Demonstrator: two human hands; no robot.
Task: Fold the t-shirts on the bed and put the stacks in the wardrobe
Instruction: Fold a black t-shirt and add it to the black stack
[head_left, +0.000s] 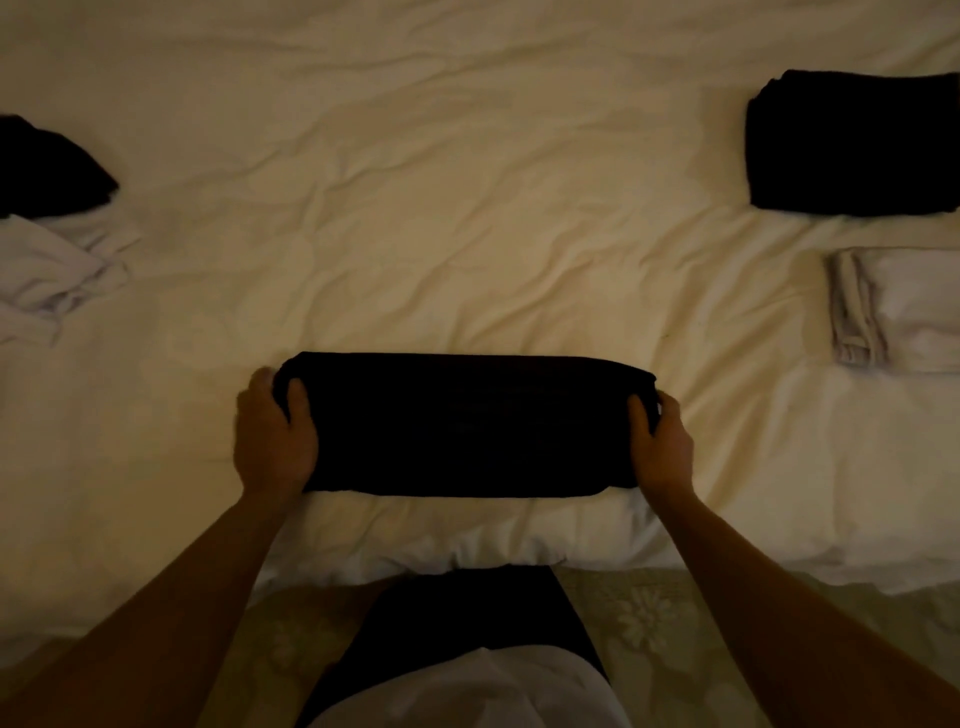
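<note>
**Folding status: black shirt mid-fold, two stacks done**

We are holding a black shirt (467, 423), folded into a long band, between both hands on the bed (415, 208). Our left hand (275, 436) is gripping its left end, thumb curled over the top and fingers wrapped around the edge. Our right hand (662, 441) is gripping the right end the same way. We are judging that one more fold, end to end, is needed to match the finished size.

Beyond the right hand, a black stack (852, 143) and a white stack (893, 309) are lying folded, well apart from the shirt. Beyond the left hand, a black garment (49, 166) and a white garment (47, 275) are lying crumpled and unfolded.

We are estimating the folding as partly complete. The wardrobe is not in view; no stack is stored yet.
</note>
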